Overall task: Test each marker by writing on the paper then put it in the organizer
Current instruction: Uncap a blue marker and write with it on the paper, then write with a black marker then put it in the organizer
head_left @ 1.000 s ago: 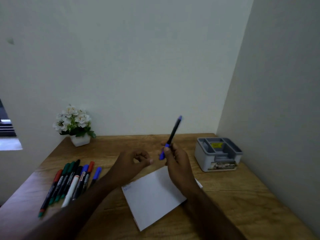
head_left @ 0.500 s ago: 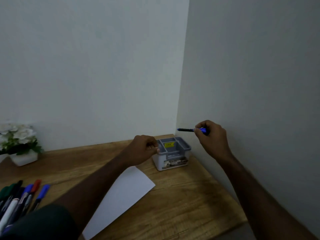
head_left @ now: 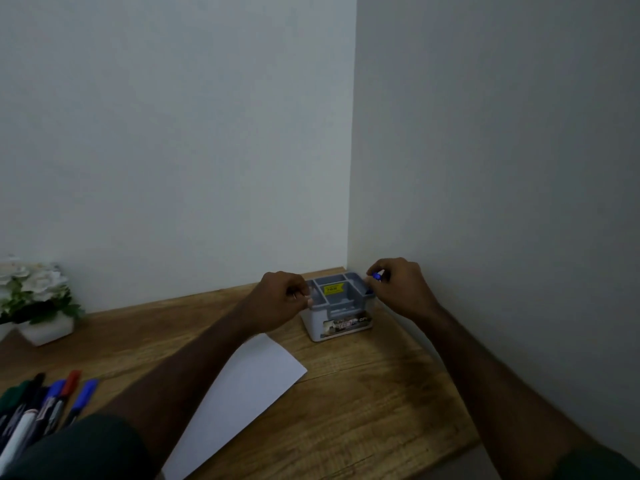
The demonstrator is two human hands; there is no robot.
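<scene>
Right hand [head_left: 401, 285], head view: your curled fingers pinch the blue marker [head_left: 375, 277] at its top, its body running down out of sight into the organizer [head_left: 341, 315] directly beneath. Left hand [head_left: 284, 296] grips the organizer's opposite rim.

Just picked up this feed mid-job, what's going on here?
A person is putting a blue marker into the grey organizer in the desk's corner. The right hand pinches the marker at the organizer's right edge; the left hand holds its left rim. More markers wait on the left, beside the paper.
</scene>
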